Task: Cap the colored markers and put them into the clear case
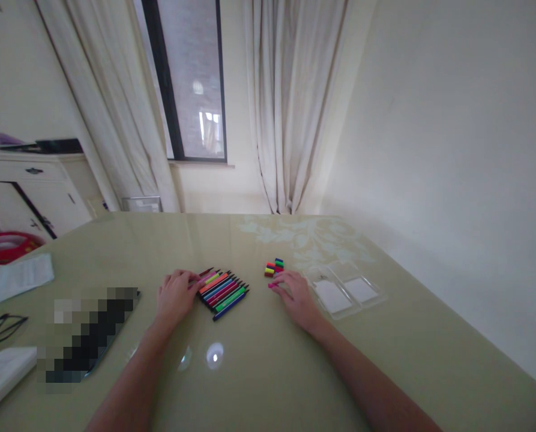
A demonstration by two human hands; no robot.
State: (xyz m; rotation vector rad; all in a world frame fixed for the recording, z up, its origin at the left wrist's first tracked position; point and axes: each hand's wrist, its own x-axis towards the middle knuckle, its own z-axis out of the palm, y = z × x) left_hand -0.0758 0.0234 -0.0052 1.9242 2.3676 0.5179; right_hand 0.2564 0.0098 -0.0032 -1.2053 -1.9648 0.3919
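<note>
A row of coloured felt-tip pens [225,295] lies side by side on the table, their dark tips pointing up and to the right. At the upper left end of this row my left hand [175,294] has its fingers curled around a dark red felt-tip pen [207,272]. Part of that pen is hidden by the fingers. My right hand [298,298] pinches a small pink pen cap [273,285] between thumb and fingers, just above the tabletop. Just beyond it sits a small cluster of coloured pen caps [274,267], partly covered by the fingers.
An open clear plastic case [344,291] with white inserts lies right of my right hand. On the left are a pixelated dark object [94,336], a face mask [23,277], glasses [2,329] and a white box [4,378]. The glossy table [258,384] meets the right wall.
</note>
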